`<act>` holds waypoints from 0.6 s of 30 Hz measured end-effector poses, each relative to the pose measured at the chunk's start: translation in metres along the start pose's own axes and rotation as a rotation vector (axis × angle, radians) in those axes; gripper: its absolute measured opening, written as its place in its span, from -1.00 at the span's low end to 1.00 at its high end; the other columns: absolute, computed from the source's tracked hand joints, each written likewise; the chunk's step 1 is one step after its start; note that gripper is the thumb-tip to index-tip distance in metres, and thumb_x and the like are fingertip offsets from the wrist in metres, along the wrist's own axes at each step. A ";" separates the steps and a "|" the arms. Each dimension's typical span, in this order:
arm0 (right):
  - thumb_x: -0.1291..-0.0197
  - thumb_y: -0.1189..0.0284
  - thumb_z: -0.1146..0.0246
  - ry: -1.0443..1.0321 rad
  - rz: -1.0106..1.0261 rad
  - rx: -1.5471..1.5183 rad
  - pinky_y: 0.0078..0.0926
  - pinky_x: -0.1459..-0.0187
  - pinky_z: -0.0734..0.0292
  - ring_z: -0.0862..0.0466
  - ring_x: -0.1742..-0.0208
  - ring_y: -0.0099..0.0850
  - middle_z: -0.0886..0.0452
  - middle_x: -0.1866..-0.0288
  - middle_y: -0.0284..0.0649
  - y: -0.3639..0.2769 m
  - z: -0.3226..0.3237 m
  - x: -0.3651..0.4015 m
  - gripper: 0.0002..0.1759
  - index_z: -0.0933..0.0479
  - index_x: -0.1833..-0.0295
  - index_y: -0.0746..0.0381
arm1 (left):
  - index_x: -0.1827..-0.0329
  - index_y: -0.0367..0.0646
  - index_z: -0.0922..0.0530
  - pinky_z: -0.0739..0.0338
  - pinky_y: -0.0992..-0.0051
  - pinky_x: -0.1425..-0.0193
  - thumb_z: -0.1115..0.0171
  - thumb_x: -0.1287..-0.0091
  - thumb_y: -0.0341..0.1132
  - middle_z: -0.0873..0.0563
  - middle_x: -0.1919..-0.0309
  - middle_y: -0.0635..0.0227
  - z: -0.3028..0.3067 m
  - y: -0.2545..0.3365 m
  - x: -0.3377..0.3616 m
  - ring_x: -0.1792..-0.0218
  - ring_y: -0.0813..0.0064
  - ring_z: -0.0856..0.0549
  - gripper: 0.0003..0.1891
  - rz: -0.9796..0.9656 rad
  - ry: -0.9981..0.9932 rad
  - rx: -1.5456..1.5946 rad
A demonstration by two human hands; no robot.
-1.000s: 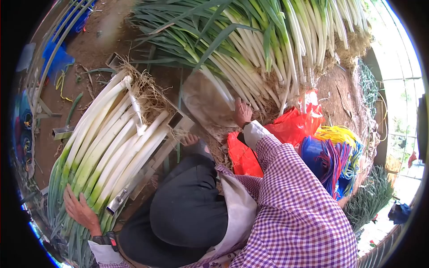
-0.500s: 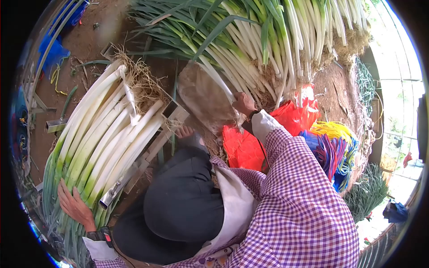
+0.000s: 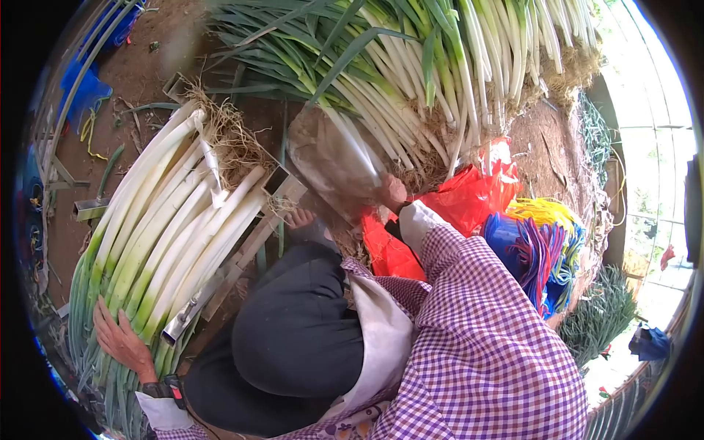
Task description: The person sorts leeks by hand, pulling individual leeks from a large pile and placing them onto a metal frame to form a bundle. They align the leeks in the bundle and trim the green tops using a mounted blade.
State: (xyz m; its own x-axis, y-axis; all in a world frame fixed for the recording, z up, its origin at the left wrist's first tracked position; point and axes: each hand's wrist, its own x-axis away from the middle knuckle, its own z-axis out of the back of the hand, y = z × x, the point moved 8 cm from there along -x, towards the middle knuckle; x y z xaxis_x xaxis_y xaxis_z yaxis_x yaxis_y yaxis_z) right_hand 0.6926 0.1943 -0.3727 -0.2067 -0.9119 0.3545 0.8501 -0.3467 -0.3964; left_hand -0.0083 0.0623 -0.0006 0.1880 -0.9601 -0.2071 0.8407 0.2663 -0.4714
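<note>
My left hand (image 3: 123, 343) lies with its fingers a little spread on the green part of a bundle of thick leeks (image 3: 161, 242). That bundle rests across a metal frame (image 3: 242, 257), its roots pointing up and right. My right hand (image 3: 391, 192) is closed around the lower end of a pale leek stalk (image 3: 354, 147), beside a large leek pile (image 3: 440, 73). The hand's fingertips are partly hidden. A cloudy plastic sheet (image 3: 315, 158) lies at and around this stalk.
Red plastic bags (image 3: 473, 196) lie right of my right hand, with blue, purple and yellow ties (image 3: 543, 242) beyond. Toes (image 3: 299, 218) show beside the frame. Green strands (image 3: 601, 312) sit at the right, blue plastic (image 3: 86, 92) at the upper left.
My right hand has moved slightly down and left, with the stalk end. The red bag beside it has shifted. My left hand stays on the bundle.
</note>
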 end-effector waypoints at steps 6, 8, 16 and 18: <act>-0.15 0.44 -0.27 0.258 0.184 -0.026 0.12 0.02 -0.55 -0.64 -0.03 0.19 -0.58 0.01 0.14 -0.007 0.066 0.007 -0.69 -0.55 -0.03 0.26 | -0.66 0.02 -0.34 -0.24 0.17 -0.59 0.02 -0.68 -0.07 -0.49 -0.53 0.31 0.001 0.002 0.001 -0.54 0.22 -0.42 -0.46 0.023 -0.011 -0.004; -0.15 0.48 -0.23 0.301 0.171 0.011 0.13 0.00 -0.54 -0.63 -0.05 0.19 -0.57 0.00 0.14 -0.007 0.077 0.003 -0.69 -0.54 -0.03 0.27 | -0.67 0.02 -0.34 -0.23 0.17 -0.59 0.02 -0.68 -0.07 -0.49 -0.53 0.30 0.001 0.002 0.001 -0.54 0.22 -0.42 -0.45 0.012 -0.009 -0.002; -0.15 0.55 -0.24 0.241 0.188 0.061 0.13 -0.05 -0.61 -0.65 -0.10 0.20 -0.54 -0.14 0.12 -0.013 0.084 -0.012 -0.53 -0.49 -0.23 0.20 | -0.67 0.01 -0.33 -0.22 0.15 -0.60 0.03 -0.68 -0.06 -0.48 -0.54 0.28 -0.001 -0.001 0.000 -0.54 0.19 -0.42 -0.44 0.015 -0.026 -0.012; -0.12 0.55 -0.27 0.221 0.160 0.036 0.13 -0.08 -0.61 -0.65 -0.12 0.22 -0.53 -0.21 0.14 -0.019 0.081 -0.012 -0.44 -0.47 -0.31 0.21 | -0.67 0.01 -0.33 -0.22 0.15 -0.60 0.03 -0.68 -0.06 -0.48 -0.54 0.28 -0.001 -0.001 0.001 -0.54 0.19 -0.41 -0.44 0.013 -0.026 -0.003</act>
State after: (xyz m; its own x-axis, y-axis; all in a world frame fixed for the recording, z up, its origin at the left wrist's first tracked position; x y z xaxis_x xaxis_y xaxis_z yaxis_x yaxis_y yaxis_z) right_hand 0.7183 0.2297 -0.3015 -0.1660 -0.9816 0.0949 0.8963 -0.1903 -0.4005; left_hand -0.0093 0.0615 -0.0013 0.2123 -0.9584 -0.1906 0.8364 0.2791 -0.4716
